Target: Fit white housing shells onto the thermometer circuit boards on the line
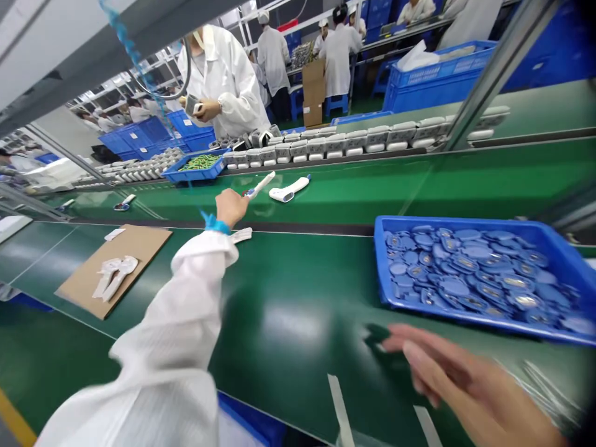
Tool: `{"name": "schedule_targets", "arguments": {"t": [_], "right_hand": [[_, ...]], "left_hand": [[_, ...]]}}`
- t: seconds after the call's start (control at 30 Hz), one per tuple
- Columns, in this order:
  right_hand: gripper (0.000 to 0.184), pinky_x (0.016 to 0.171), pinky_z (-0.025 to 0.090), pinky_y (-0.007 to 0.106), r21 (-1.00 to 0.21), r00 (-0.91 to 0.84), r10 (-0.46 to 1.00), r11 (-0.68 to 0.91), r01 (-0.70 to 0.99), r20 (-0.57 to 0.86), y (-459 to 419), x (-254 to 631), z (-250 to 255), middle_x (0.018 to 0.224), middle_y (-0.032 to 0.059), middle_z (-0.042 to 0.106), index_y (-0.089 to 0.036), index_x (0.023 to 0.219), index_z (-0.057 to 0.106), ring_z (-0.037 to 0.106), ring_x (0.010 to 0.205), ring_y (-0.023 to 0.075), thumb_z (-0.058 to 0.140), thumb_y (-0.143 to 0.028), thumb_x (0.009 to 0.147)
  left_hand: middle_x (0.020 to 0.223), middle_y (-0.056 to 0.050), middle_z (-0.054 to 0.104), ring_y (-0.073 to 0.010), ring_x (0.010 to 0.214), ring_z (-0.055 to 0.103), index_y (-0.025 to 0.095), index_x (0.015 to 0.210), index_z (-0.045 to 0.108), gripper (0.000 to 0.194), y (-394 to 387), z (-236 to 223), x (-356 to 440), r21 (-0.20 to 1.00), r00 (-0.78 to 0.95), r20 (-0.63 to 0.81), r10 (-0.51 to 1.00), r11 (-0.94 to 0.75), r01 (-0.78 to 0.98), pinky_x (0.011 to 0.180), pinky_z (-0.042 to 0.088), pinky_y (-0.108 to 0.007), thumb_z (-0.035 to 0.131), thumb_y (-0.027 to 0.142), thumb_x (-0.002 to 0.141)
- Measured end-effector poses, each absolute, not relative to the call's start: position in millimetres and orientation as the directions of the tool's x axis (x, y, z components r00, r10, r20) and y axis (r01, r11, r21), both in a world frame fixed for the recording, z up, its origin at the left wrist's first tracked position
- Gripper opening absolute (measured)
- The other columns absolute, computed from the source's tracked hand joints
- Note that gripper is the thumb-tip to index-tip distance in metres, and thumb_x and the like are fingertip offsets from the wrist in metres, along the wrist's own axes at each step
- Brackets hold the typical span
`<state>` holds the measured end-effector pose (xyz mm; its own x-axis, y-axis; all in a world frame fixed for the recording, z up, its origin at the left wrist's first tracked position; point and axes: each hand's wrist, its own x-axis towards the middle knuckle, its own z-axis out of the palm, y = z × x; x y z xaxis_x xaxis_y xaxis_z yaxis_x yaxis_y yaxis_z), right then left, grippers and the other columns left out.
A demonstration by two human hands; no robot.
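Observation:
My left hand [231, 207] reaches far out over the green conveyor belt [298, 298], fingers closed on a white thermometer half-shell [261, 184]. A blue wrist strap [214, 222] circles that wrist. Just beyond it lies a whole white thermometer gun [288, 189]. A small white part [241, 234] lies beside the wrist. My right hand [447, 372] hovers low at the near right, blurred, fingers stretched out and holding nothing, close to the blue tray of blue round parts [386, 292].
A cardboard sheet [139, 248] with white shells [114, 273] lies at the left. Across the belt stand a row of white housings [354, 143], a blue bin of green pieces [198, 164] and a person in a white coat [228, 81].

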<state>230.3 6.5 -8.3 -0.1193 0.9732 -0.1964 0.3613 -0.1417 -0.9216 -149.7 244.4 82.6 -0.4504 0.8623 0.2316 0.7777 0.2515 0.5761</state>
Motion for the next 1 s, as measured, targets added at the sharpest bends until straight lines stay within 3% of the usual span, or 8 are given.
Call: {"name": "schedule_targets", "arguments": {"t": [0.13,0.2,0.3,0.4,0.5,0.67,0.83,1.0], "right_hand": [[0.069,0.075,0.066,0.041,-0.922,-0.299,0.896,-0.372,-0.107,-0.327,34.7,212.1,28.9,0.138,0.0182,0.066,-0.022,0.133,0.069,0.075,0.095,0.0281,0.042,-0.074,0.096],[0.068,0.077,0.065,0.041,-0.875,-0.387,0.841,-0.462,-0.147,-0.379,32.6,209.1,31.9,0.133,0.0182,0.069,-0.021,0.131,0.070,0.075,0.098,0.0282,0.042,-0.073,0.097],[0.050,0.072,0.060,0.031,-0.891,-0.431,0.792,-0.447,0.072,-0.432,7.5,215.3,24.7,0.099,0.0091,0.075,-0.020,0.117,0.074,0.070,0.081,0.0194,0.059,-0.063,0.096],[0.041,0.062,0.051,0.026,-0.894,-0.418,0.790,-0.397,0.210,-0.449,-24.1,228.7,16.7,0.069,-0.0010,0.063,-0.023,0.104,0.075,0.057,0.063,0.0139,0.061,-0.060,0.096],[0.040,0.063,0.048,0.026,-0.901,-0.434,0.791,-0.353,0.251,-0.431,-44.5,241.3,14.5,0.072,-0.0018,0.063,-0.025,0.107,0.074,0.053,0.062,0.0127,0.060,-0.061,0.096],[0.041,0.067,0.050,0.030,-0.892,-0.450,0.839,-0.089,0.443,-0.307,-54.2,255.3,15.6,0.090,0.0011,0.070,-0.029,0.125,0.071,0.057,0.070,0.0158,0.054,-0.058,0.100],[0.041,0.092,0.054,0.038,-0.826,-0.190,0.982,0.116,0.552,0.011,-44.6,255.6,9.1,0.122,0.0048,0.072,-0.031,0.124,0.073,0.066,0.109,0.0234,0.054,-0.058,0.100],[0.037,0.075,0.044,0.037,-0.583,-0.183,0.936,0.332,0.742,0.300,-43.2,235.4,24.3,0.091,0.0031,0.073,-0.027,0.086,0.073,0.061,0.082,0.0209,0.050,-0.048,0.105]], "left_hand": [[0.106,-0.006,0.075,-0.0204,0.103,0.069,0.018,0.084,0.061,0.016,134.6,58.6,-97.6,0.677,-0.060,0.407,0.911,-0.257,0.689,0.090,0.050,-0.031,0.074,0.024,0.089],[0.107,-0.005,0.075,-0.0193,0.102,0.068,0.020,0.085,0.059,0.013,72.0,31.9,-57.9,0.714,0.076,0.434,0.898,-0.394,0.578,0.091,0.050,-0.032,0.069,0.022,0.092],[0.110,-0.005,0.072,-0.0192,0.105,0.067,0.021,0.083,0.054,0.015,3.7,-4.1,-7.2,0.822,0.104,0.362,0.926,-0.370,0.432,0.094,0.050,-0.034,0.066,0.013,0.091],[0.120,-0.007,0.067,-0.0209,0.107,0.066,0.021,0.095,0.055,0.023,-22.9,-20.5,18.6,0.934,0.058,0.183,0.981,-0.192,0.303,0.095,0.052,-0.036,0.075,0.017,0.084],[0.114,-0.008,0.068,-0.0223,0.101,0.066,0.021,0.110,0.058,0.040,-23.9,-22.9,27.6,0.968,0.129,0.012,0.992,-0.044,0.247,0.088,0.054,-0.038,0.081,0.031,0.080],[0.086,-0.003,0.064,-0.0154,0.072,0.060,0.016,0.101,0.064,0.032,-16.2,-20.9,35.0,0.969,0.405,-0.234,0.884,0.246,0.024,0.063,0.050,-0.029,0.074,0.042,0.085],[0.094,-0.003,0.066,-0.0155,0.084,0.060,0.017,0.104,0.066,0.023,-15.4,-11.9,38.8,0.992,0.412,-0.124,0.902,0.116,0.045,0.076,0.049,-0.028,0.072,0.031,0.087],[0.093,0.000,0.067,-0.0153,0.082,0.058,0.020,0.103,0.063,0.014,-24.7,-0.3,39.1,0.973,0.385,0.010,0.923,-0.097,0.209,0.075,0.043,-0.027,0.068,0.028,0.093]]}}
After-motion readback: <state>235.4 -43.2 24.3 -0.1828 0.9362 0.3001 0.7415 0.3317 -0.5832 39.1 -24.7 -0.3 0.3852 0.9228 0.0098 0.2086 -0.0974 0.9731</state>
